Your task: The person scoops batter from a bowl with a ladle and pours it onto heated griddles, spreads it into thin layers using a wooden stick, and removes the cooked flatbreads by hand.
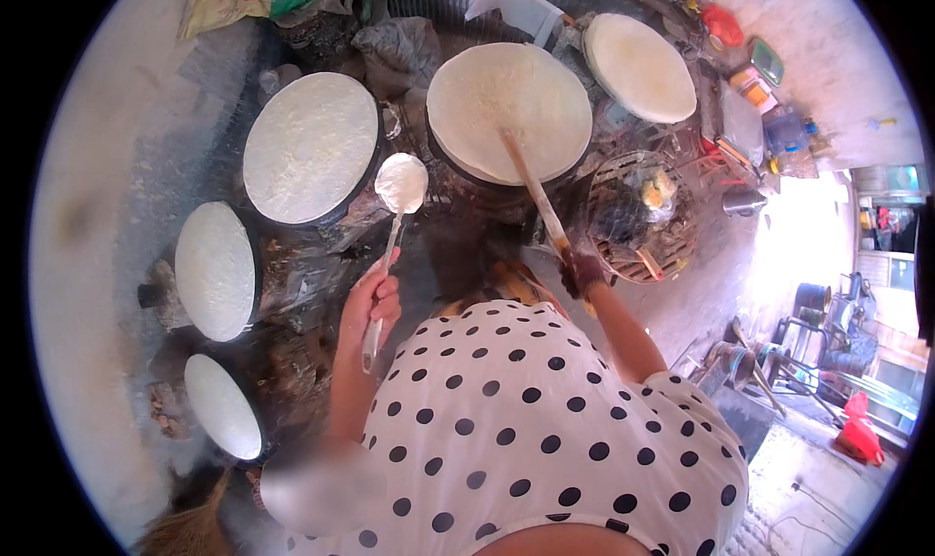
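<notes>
My left hand (pixel 373 301) is closed round the handle of a ladle (pixel 401 184), whose round bowl is covered in white batter. The ladle hangs between two griddles. My right hand (pixel 582 272), in a dark glove or covering, grips a long flat wooden spatula (pixel 538 191). The spatula's far end lies on a thin pale flatbread (pixel 487 98), which covers the middle griddle. To the left, a large round griddle carries a whiter sheet of batter (pixel 310 147). Two more white rounds, a middle one (pixel 216 272) and a near one (pixel 224 407), lie on griddles further left.
A stack of pale flatbreads (pixel 640 67) lies at the far right. Near my right hand is a round woven tray (pixel 609 191) with a bag and yellowish pieces. Stoves and soot-dark bricks surround the griddles. A straw broom (pixel 190 527) stands at the lower left.
</notes>
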Action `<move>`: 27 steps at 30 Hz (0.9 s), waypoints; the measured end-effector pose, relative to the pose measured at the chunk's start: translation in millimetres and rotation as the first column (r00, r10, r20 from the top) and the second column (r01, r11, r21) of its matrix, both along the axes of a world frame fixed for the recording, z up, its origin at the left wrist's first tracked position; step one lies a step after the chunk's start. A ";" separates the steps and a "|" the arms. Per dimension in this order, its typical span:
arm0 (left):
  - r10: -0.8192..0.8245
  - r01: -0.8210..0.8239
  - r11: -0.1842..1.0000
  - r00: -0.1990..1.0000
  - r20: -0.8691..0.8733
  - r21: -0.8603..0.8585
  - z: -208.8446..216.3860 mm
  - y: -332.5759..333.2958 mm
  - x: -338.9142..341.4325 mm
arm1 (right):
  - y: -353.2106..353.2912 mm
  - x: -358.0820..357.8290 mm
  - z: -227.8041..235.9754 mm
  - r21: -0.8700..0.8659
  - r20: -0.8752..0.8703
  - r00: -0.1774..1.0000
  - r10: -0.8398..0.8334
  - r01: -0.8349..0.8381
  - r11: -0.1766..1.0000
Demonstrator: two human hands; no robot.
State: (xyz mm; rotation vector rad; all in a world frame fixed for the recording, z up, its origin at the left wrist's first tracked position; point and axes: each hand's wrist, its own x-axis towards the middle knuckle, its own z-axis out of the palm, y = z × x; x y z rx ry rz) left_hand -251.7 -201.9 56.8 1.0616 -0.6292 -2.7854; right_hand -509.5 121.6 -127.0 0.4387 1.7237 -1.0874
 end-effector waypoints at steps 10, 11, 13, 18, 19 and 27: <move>-0.082 0.134 0.856 0.989 0.125 -0.499 48.2 9.7 13.5 | -40.4 -18.6 0.0 0.145 -0.978 0.103 0.182 -0.288 0.947; -0.100 0.135 0.899 0.989 0.105 -0.418 41.6 11.2 0.7 | -50.8 -27.5 -6.1 0.217 -0.943 0.198 0.268 -0.246 0.945; -0.057 0.073 0.972 0.995 0.078 -0.224 18.4 10.6 -2.2 | -81.5 -26.7 0.9 0.284 -0.890 0.296 0.347 -0.235 0.930; -0.041 0.040 0.999 0.998 0.047 0.014 -5.1 19.6 10.0 | -104.6 -39.3 5.1 0.613 -0.638 0.371 0.674 -0.285 0.737; -0.043 0.043 0.999 0.997 0.061 0.007 -6.0 19.4 14.5 | -100.8 -31.3 4.3 0.615 -0.636 0.371 0.677 -0.286 0.735; 0.026 -0.027 1.000 0.998 0.058 0.002 -8.6 10.7 34.3 | -102.9 -17.4 23.7 0.704 -0.579 0.248 0.777 -0.330 0.630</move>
